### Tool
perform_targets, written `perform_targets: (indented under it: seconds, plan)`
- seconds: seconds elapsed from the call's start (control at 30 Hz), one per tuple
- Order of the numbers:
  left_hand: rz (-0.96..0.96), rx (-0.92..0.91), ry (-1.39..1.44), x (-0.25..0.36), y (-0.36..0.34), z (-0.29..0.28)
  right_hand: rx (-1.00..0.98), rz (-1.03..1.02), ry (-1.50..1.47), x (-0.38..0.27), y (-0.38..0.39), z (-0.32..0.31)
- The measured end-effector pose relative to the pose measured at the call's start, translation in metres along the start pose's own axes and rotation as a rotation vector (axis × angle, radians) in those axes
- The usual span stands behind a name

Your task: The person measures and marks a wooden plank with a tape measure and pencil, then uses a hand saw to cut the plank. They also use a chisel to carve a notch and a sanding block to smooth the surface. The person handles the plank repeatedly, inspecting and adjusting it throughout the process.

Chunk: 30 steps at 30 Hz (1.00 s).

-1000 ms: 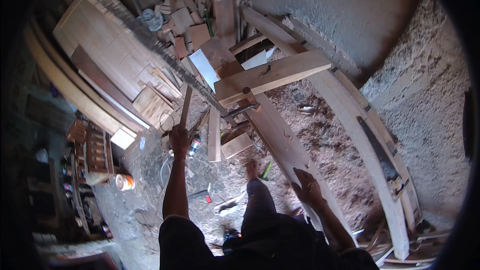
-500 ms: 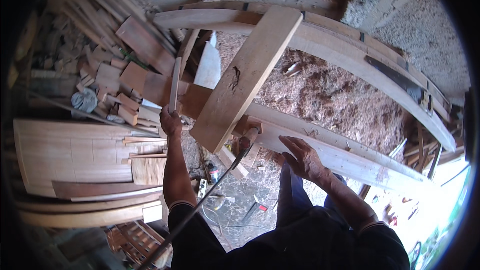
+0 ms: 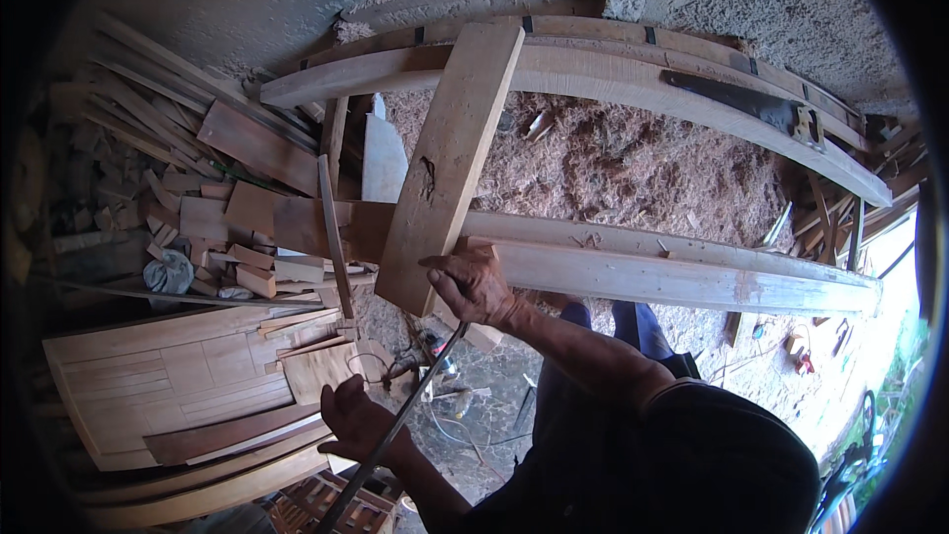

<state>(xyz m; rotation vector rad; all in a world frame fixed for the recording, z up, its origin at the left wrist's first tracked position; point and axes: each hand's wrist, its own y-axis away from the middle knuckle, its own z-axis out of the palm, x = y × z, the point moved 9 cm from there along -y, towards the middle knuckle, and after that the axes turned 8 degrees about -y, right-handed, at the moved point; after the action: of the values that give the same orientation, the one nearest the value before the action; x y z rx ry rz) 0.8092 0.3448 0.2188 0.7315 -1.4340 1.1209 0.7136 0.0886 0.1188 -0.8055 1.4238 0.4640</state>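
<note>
My right hand (image 3: 479, 289) is closed over the head of a bar clamp at the near edge of a long beam (image 3: 613, 277). Its fingers reach the edge of a wide board (image 3: 445, 158), and they hide the clamp's wooden handle. From under that hand the clamp's long metal bar (image 3: 429, 376) slants down toward the lower left. My left hand (image 3: 358, 423) is open beside the bar, fingers apart and holding nothing. The board lies across the beam and a curved timber (image 3: 593, 69). A thin wooden strip (image 3: 332, 227) leans to the left of the board.
A handsaw (image 3: 736, 99) rests on the curved timber. Offcuts (image 3: 208, 218) are heaped at the left, with a panelled wooden piece (image 3: 168, 376) nearer to me. Wood shavings (image 3: 633, 158) cover the floor between the timbers. Cables and small tools lie on the floor near my legs.
My left hand has let go of the thin strip and come down toward me, opening. My right hand has moved left from above the beam onto the clamp. The view has shifted.
</note>
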Motion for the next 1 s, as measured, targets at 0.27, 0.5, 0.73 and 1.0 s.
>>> perform_targets:
  seconds: [0.27,0.5,0.73,1.0]
  plan:
    - [0.129,0.135,0.074,0.028,0.025,0.073,-1.149,0.24,-0.143,0.001,-0.018,0.047]
    - [0.116,0.468,-0.021,0.019,0.033,0.062,-0.049,0.312,-0.095,0.016,-0.002,0.006]
    - [0.126,0.32,-0.199,0.02,0.014,0.06,-0.783,0.167,-0.118,0.012,-0.027,0.04]
    - [0.165,0.336,-0.115,0.018,0.022,0.059,-0.514,0.26,-0.063,0.003,-0.023,0.036]
